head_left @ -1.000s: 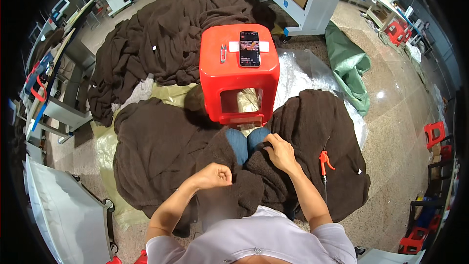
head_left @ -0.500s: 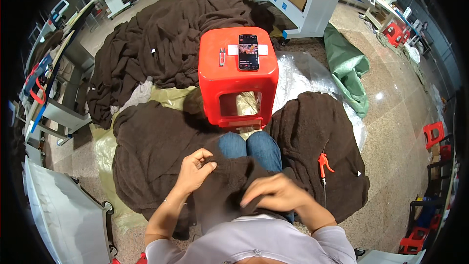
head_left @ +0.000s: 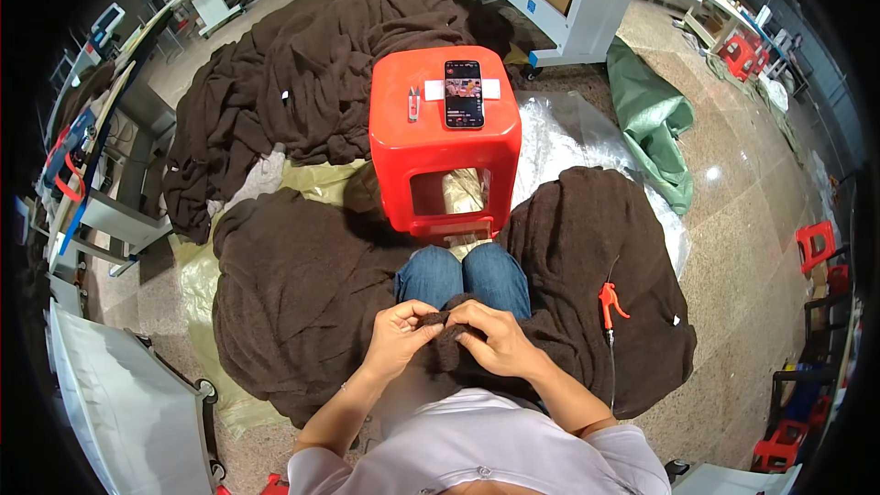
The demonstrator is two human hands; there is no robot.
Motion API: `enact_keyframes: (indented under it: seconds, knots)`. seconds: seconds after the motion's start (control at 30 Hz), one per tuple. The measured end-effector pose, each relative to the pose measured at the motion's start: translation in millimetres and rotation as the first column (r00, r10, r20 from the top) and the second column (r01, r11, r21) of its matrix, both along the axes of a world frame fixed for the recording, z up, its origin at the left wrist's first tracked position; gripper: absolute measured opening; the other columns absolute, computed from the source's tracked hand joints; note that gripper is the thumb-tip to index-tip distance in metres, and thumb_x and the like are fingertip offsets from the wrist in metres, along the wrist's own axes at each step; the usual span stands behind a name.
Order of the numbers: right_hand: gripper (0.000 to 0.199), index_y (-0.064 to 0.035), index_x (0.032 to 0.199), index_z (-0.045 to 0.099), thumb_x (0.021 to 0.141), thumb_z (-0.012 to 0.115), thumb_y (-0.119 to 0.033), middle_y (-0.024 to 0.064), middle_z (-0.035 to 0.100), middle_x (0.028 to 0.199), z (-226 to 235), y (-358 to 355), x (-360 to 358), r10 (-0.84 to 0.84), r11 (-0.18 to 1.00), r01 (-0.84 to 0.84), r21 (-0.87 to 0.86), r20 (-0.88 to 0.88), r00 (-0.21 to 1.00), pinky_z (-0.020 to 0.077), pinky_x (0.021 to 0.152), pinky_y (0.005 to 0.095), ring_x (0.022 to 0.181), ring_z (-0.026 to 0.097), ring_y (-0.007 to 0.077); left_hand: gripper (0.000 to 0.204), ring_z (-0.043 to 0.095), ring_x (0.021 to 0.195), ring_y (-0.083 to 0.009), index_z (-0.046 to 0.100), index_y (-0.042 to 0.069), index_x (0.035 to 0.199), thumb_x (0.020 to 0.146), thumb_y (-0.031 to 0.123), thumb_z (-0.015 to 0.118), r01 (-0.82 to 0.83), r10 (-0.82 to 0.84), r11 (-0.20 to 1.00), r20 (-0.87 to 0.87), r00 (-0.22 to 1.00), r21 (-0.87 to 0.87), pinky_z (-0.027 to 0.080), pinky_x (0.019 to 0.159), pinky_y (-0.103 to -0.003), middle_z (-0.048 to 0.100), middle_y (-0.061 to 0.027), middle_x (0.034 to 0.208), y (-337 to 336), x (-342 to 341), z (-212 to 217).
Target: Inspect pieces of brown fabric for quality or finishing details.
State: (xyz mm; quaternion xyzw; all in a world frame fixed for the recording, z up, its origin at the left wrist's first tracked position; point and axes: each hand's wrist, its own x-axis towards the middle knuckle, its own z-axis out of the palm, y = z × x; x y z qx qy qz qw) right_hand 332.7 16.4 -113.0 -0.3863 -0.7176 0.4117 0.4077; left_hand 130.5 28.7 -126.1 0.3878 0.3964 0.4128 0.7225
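A piece of dark brown fleecy fabric is pinched between my two hands, just above my lap. My left hand grips its upper edge between thumb and fingers. Close beside it, my right hand pinches the same edge, thumb below and fingers on top. Part of the cloth hangs down toward my body, and its lower end is hidden. On my right, a red air blow gun with a thin hose lies on a brown fabric heap.
A red plastic stool stands ahead, carrying a phone and small thread snips. Brown fabric piles lie at my left and a larger fabric pile behind. A white wheeled cart is at the lower left.
My right hand has moved up and in beside the left, and now pinches the cloth edge. My left hand has shifted right and slightly down, still gripping the fabric.
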Motion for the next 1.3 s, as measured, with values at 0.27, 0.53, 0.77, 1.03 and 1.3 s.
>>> enact_keyframes:
  seconds: [0.27,0.53,0.77,1.03,1.3]
  knots:
    - [0.027,-0.0028,0.099,0.059,0.075,0.067,0.004,0.0123,0.058,0.082,21,6,-5,0.085,0.995,-0.090,0.039,0.096,0.992,0.0456,0.058,0.0377,0.070,0.060,0.0311,0.016,0.062,0.081,-0.0070,0.066,-0.002,0.099,0.084,-0.008,0.067,-0.059,0.058,0.995,0.007,0.998,0.078,0.050,0.073,-0.020,0.066,-0.0030,0.090,-1,0,-18]
    - [0.026,-0.0037,0.098,0.061,0.073,0.068,0.004,0.0107,0.059,0.080,22,16,-3,0.079,0.992,-0.083,0.099,0.045,0.996,0.0457,0.057,0.0373,0.069,0.060,0.0300,0.022,0.063,0.085,-0.0092,0.066,-0.005,0.107,0.085,-0.002,0.069,0.161,-0.127,0.967,0.173,0.977,-0.198,0.050,0.076,-0.022,0.068,-0.0051,0.098,4,-13,-7]
    - [0.028,-0.0064,0.099,0.063,0.073,0.068,0.004,0.0081,0.058,0.088,20,14,-5,0.115,0.986,-0.129,0.104,0.132,0.985,0.0470,0.058,0.0368,0.074,0.061,0.0287,0.017,0.063,0.080,-0.0096,0.067,-0.004,0.102,0.085,-0.003,0.065,0.123,-0.090,0.974,0.170,0.981,-0.191,0.050,0.074,-0.022,0.068,-0.0038,0.091,-1,-19,-12]
    - [0.029,-0.0055,0.101,0.062,0.074,0.067,0.004,0.0096,0.057,0.088,20,9,-15,0.113,0.985,-0.133,0.112,0.170,0.979,0.0469,0.057,0.0365,0.072,0.061,0.0294,0.011,0.064,0.070,-0.0104,0.066,-0.002,0.087,0.081,-0.009,0.060,-0.197,0.227,0.967,0.191,0.955,-0.160,0.052,0.066,-0.022,0.069,-0.0073,0.082,-3,9,-14]
    - [0.028,-0.0021,0.101,0.062,0.075,0.064,0.007,0.0131,0.059,0.080,14,3,-18,0.075,0.993,-0.077,0.090,0.025,0.997,0.0475,0.060,0.0384,0.070,0.061,0.0321,0.008,0.056,0.067,-0.0042,0.067,-0.005,0.088,0.082,-0.008,0.062,-0.353,0.389,0.902,-0.110,0.915,0.249,0.046,0.061,-0.018,0.064,-0.0004,0.077,-1,29,-25]
